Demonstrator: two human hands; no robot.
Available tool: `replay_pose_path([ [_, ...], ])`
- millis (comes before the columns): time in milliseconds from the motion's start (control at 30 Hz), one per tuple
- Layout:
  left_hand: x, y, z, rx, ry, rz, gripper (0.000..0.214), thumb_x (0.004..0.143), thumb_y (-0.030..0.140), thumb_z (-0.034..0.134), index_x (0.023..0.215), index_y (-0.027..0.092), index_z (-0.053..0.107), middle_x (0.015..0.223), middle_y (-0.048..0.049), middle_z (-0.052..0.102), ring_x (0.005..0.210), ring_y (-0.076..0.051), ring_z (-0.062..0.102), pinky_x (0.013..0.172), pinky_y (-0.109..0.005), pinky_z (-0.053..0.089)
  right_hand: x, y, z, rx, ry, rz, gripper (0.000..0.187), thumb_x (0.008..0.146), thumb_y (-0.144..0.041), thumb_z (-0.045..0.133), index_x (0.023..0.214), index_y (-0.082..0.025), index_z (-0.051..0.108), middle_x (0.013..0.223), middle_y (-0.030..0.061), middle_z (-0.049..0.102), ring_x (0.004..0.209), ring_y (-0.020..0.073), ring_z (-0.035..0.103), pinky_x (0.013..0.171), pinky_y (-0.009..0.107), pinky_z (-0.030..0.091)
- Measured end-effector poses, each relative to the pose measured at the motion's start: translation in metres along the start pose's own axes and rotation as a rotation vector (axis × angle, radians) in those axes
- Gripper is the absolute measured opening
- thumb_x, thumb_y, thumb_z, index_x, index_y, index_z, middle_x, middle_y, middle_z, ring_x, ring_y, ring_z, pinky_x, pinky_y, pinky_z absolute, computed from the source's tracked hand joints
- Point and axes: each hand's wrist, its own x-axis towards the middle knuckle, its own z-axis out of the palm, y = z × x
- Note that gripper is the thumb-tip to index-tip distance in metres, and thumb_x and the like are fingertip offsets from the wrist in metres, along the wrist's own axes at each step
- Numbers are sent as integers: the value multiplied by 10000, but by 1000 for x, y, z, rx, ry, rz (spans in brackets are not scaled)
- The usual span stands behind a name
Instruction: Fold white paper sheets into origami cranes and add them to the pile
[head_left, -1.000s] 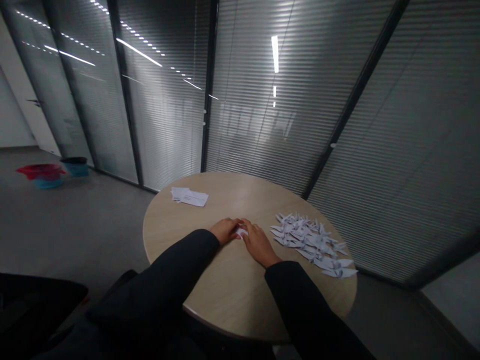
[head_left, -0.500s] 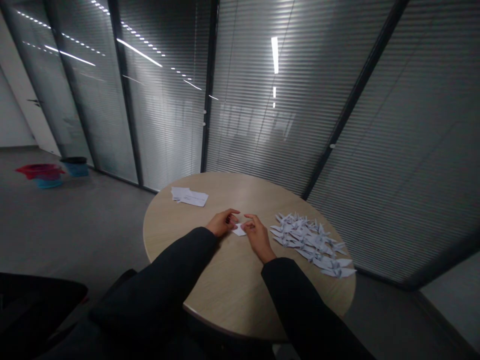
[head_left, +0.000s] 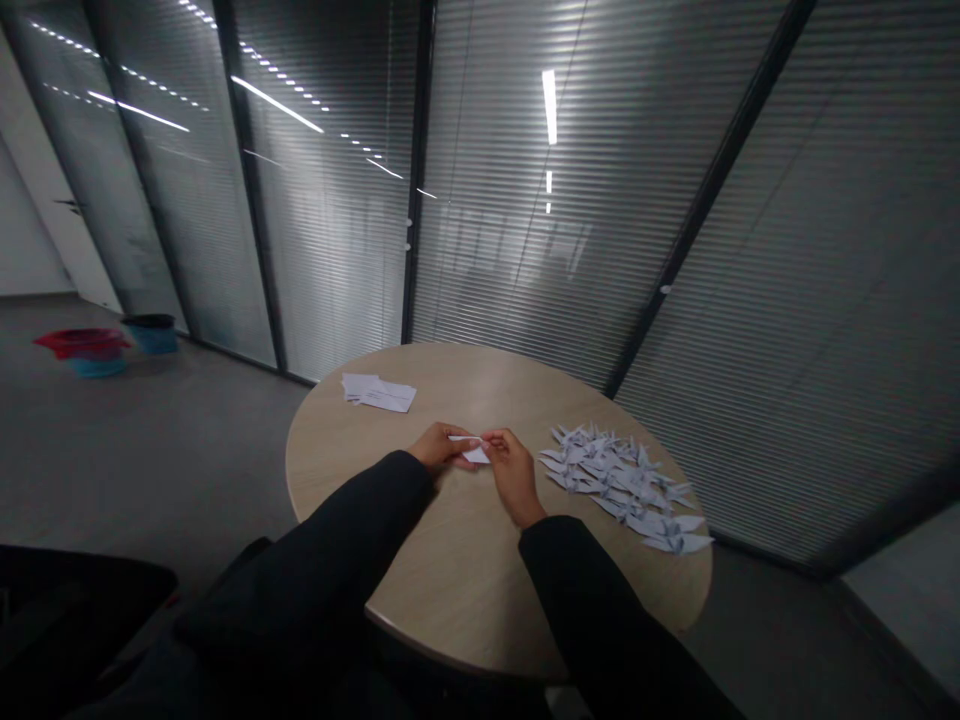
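My left hand and right hand: together, pinching a folded white paper.
Round desk: paper cranes piled right, loose sheets beyond.

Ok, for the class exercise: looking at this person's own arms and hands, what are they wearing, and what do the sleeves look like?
The left sleeve and right sleeve are long, plain and black, with no markings visible, and reach to the wrists. The left hand and right hand are bare, with no gloves.
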Motion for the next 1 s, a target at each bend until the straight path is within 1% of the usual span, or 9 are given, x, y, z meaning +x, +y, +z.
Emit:
replay_pose_path([
  [133,2,-1,-3,-17,47,-9,416,530,321,825,779,22,679,690,-93,674,623,-147,630,689,-296,529,-2,-5,3,-169,27,-66,137,812,-230,465,871,-202,585,843,51,640,798,186,603,750,332,483],
  [233,2,0,-3,-39,81,-12,351,569,293,810,767,33,681,685,-80,674,621,-136,625,688,-283,531,-1,-5,3,-255,17,-142,176,818,-199,448,893,-201,607,910,68,627,873,199,579,816,354,463],
  [300,1,1,-3,-58,92,-16,321,594,275,798,771,35,682,686,-74,674,611,-126,620,688,-271,530,-1,-6,2,-267,1,-180,194,820,-201,454,924,-198,618,946,75,601,918,205,562,856,364,450],
  [433,0,3,-2,-91,76,-36,263,637,235,771,786,39,678,736,-83,685,631,-122,630,703,-256,527,-3,-10,-2,-253,-32,-213,216,807,-219,507,987,-209,625,1004,71,536,983,205,532,917,369,428],
  [533,1,2,0,-106,94,-71,166,677,182,732,755,50,667,665,-57,671,583,-110,617,650,-240,526,-4,-12,-4,-245,-57,-229,241,772,-211,566,1006,-222,622,1033,61,508,1024,203,511,942,362,418],
  [600,2,1,0,-116,120,-94,100,701,142,695,737,56,659,605,-41,653,529,-103,603,600,-231,521,-4,-11,-6,-250,-73,-242,240,746,-197,601,983,-228,624,1039,53,499,1051,200,498,960,361,406],
  [700,2,0,1,-129,135,-106,53,720,111,650,723,58,650,581,-47,648,496,-106,602,566,-226,513,-2,-6,-8,-255,-92,-263,202,720,-188,643,918,-224,633,1049,51,486,1070,194,487,978,353,393],
  [867,0,1,3,-121,105,-98,104,683,151,692,666,64,638,585,-45,647,511,-106,596,559,-224,502,0,0,-8,-271,-129,-274,111,715,-196,660,822,-224,649,1048,50,487,1058,191,491,965,358,400],
  [1000,-2,4,3,-92,129,-101,132,658,177,720,653,77,634,528,-20,617,483,-104,575,540,-233,487,0,0,-9,-272,-126,-278,126,710,-176,654,824,-229,654,1025,43,499,1038,190,499,959,371,400],
])
